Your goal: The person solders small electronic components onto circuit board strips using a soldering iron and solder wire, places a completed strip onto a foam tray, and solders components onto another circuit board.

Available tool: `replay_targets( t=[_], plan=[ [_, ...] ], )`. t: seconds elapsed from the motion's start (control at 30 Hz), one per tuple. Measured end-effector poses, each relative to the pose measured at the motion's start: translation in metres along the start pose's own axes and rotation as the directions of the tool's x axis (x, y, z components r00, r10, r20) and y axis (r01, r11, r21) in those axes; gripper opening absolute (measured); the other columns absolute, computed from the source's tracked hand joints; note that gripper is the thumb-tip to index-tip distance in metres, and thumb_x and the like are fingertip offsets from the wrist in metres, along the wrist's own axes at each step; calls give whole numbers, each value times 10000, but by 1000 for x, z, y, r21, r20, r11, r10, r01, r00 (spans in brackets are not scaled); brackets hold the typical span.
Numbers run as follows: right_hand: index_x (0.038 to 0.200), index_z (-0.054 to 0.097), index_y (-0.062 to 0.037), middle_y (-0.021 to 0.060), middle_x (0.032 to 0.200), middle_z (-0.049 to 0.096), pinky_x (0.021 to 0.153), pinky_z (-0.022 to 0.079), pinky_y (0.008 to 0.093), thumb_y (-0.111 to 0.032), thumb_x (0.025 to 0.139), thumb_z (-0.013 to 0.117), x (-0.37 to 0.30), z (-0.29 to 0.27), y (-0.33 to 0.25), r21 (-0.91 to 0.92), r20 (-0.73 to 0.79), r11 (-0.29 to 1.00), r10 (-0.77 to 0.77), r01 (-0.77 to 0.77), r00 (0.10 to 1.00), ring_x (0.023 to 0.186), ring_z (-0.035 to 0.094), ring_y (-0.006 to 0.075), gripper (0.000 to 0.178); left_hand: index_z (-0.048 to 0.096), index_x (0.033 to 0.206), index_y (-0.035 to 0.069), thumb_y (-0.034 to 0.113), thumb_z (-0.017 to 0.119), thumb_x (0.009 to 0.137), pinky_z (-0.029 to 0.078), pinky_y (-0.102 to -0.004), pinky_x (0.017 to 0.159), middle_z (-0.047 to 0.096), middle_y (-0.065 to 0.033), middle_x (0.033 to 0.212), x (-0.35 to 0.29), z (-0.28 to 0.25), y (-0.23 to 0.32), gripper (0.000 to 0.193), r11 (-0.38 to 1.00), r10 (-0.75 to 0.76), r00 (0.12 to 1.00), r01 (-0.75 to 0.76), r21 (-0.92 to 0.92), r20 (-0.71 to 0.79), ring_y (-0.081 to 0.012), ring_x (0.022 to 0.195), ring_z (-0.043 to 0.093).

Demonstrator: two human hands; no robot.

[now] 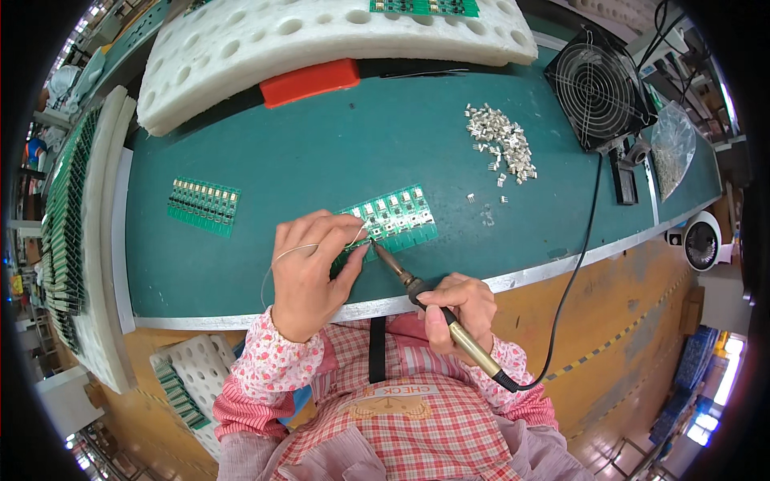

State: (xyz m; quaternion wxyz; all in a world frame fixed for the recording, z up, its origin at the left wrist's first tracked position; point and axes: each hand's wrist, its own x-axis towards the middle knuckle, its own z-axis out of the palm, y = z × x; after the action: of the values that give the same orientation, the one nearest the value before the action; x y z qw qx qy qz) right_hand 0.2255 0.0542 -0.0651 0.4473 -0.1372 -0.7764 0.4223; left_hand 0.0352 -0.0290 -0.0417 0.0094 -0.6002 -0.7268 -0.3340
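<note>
A green circuit board panel [413, 210] with rows of small white and metal parts lies near the front edge of the green bench. My right hand [464, 309] is wrapped round the gold handle of a soldering iron [391, 260], whose tip meets the panel's left part. My left hand [311, 268] covers the panel's left end, its fingers closed round a thin strand of solder wire [295, 249]. The wire loops over the back of this hand, and its end is close to the iron's tip. The fingertips partly hide the spot where tip and wire meet.
Another board panel [204, 205] lies left. Loose metal connectors [501, 138] are heaped at right, near a black fan [595, 86] and the iron's cord [584, 248]. White foam [241, 60] and a red bin [311, 82] stand behind. Foam-racked boards [64, 232] line the left side.
</note>
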Motion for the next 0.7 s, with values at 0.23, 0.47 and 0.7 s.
replay_targets(
  t=[0.23,0.47,0.7],
  plan=[
    [836,619,3,83,638,592,468,462,306,37,681,667,1,1,-1,-29,-4,999,-25,25,1000,490,577,209,165,670,880,68,14,766,682,421,-361,822,691,-32,997,2,0,2,226,999,-31,1000,30,-29,-5,-257,962,615],
    [856,617,-5,82,647,585,468,454,326,32,693,666,-1,-2,-1,11,21,1000,-26,26,999,487,563,218,174,671,874,70,11,762,681,414,-359,810,689,-33,989,2,-1,2,222,999,-33,999,33,-26,-2,-253,959,613],
    [903,600,-4,92,652,566,456,436,336,34,723,641,-13,-12,-2,54,5,997,-64,64,998,472,536,228,188,671,877,69,15,761,682,414,-358,808,688,-35,987,1,0,0,221,999,-23,1000,22,-29,-13,-258,957,612]
  ],
)
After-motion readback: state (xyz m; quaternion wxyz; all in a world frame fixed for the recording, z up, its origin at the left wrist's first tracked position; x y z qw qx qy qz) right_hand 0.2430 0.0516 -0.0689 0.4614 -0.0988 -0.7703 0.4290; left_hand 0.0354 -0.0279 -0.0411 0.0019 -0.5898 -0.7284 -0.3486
